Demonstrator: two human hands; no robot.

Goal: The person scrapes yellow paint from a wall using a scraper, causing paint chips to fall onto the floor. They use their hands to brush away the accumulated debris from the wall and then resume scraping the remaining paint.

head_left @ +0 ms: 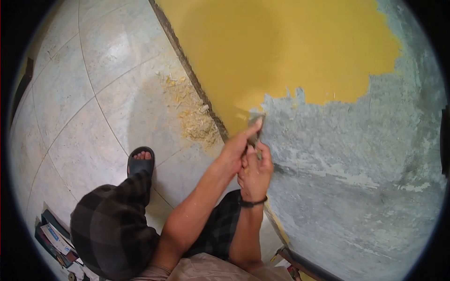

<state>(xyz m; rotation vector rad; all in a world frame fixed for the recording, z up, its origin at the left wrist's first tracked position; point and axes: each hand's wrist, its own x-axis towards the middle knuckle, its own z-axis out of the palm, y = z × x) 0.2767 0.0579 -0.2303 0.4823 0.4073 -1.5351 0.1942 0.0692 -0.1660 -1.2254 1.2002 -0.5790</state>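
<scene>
Both hands meet on a scraper (256, 117), whose blade lies against the wall where yellow paint (300, 47) borders bare grey plaster (347, 145). My left hand (236, 147) reaches in from the left, its fingers closed around the tool with one finger stretched toward the blade. Just right of it, my right hand (256, 171), with a dark band on the wrist, is wrapped round the handle. The handle is mostly hidden by the fingers.
Paint scrapings (199, 124) lie in a pile on the tiled floor (108, 89) along the wall's base. My sandalled foot (141, 159) is left of my arms. A dark box with papers (56, 239) stands at lower left. A dark bar (309, 267) lies at bottom right.
</scene>
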